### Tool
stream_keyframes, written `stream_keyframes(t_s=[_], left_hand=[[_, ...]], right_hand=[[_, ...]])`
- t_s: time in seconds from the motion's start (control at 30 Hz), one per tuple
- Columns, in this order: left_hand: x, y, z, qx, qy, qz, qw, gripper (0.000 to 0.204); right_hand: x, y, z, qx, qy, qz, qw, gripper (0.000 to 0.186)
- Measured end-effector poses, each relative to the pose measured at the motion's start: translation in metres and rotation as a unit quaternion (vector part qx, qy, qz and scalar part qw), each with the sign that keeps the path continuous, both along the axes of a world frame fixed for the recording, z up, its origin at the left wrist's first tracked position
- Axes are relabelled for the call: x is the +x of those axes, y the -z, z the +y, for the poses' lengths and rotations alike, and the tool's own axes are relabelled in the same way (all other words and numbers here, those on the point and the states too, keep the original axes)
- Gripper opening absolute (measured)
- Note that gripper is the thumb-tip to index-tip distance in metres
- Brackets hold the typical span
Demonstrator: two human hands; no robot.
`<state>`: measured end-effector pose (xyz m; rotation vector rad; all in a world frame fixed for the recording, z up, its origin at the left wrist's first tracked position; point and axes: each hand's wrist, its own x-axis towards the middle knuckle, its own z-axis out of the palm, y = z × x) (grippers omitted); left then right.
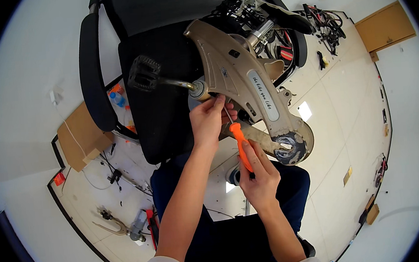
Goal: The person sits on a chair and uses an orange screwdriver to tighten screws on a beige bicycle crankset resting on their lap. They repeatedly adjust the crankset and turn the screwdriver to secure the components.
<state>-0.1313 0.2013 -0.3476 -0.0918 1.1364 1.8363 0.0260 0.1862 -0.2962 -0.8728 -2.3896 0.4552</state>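
Observation:
A beige bicycle frame (237, 74) rests on the chair in front of me, its worn rear end pointing toward my legs. From its crank shell a crank arm with a black pedal (145, 73) sticks out to the left. My right hand (258, 179) grips the orange handle of a screwdriver (240, 141), whose metal shaft points up at the frame's underside. My left hand (212, 118) is closed just below the crank shell, thumb and fingers around the shaft's tip. What those fingers pinch is hidden, and so is the screwdriver's tip.
The black office chair (164, 120) has armrests on both sides. Cables and bike parts (326, 25) lie on the floor at the far right. A cardboard box (82, 136) stands on the left, with a beige fork part (118, 227) nearer me. Another box (386, 26) is at the back right.

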Motion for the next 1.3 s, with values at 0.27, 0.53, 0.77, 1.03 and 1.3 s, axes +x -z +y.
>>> stream_keyframes(t_s=[0.27,0.53,0.77,1.03,1.3], left_hand=[[-0.006,-0.002,-0.001,0.027,0.012,-0.041,0.999,0.019],[-0.007,0.000,-0.002,0.095,0.040,-0.084,0.991,0.028],[-0.006,-0.007,-0.008,0.062,0.092,-0.075,0.991,0.029],[-0.005,-0.003,-0.007,0.054,0.045,-0.101,0.992,0.024],[-0.003,0.004,-0.005,0.019,0.004,-0.127,0.992,0.018]], right_hand=[[0.004,-0.012,0.012,-0.038,-0.050,-0.011,0.998,0.049],[0.010,-0.007,-0.014,-0.355,0.093,0.094,0.925,0.043],[0.007,-0.005,-0.002,0.013,-0.023,0.019,0.999,0.034],[0.004,-0.010,0.001,-0.645,0.122,0.254,0.711,0.045],[0.000,-0.013,-0.010,-0.260,0.066,0.036,0.963,0.037]])
